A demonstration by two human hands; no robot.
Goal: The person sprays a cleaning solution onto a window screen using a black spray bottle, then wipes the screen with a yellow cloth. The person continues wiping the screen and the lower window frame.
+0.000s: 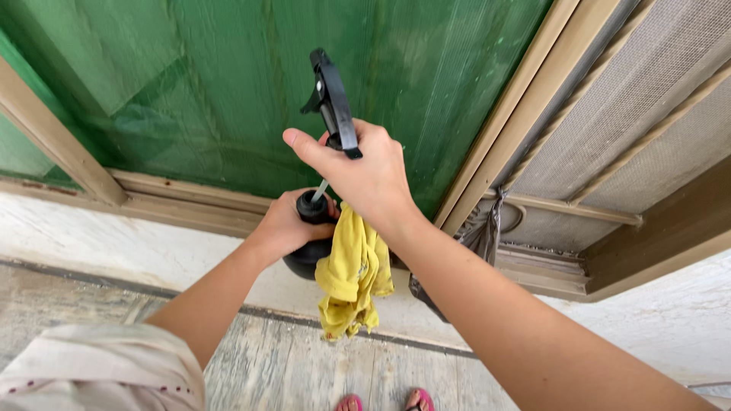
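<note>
Low at the left, a pale sleeve (99,373) with small dark dots covers the person's upper arm. Further right, the left hand (285,224) has its grip clamped round the neck of a dark, rounded spray bottle (308,255), held in front of the green window pane (190,91) and its tan frame (183,194). Just above, the right hand (365,179) has its grip closed on the black trigger sprayer head (331,103), lifted clear of the bottle, its thin dip tube (320,190) reaching down into the open neck. A crumpled yellow cloth (352,278) hangs from that same hand, touching the bottle. Right of it, a mesh screen (632,99) sits in its frame. Pink sandals (384,401) show below on the floor.
</note>
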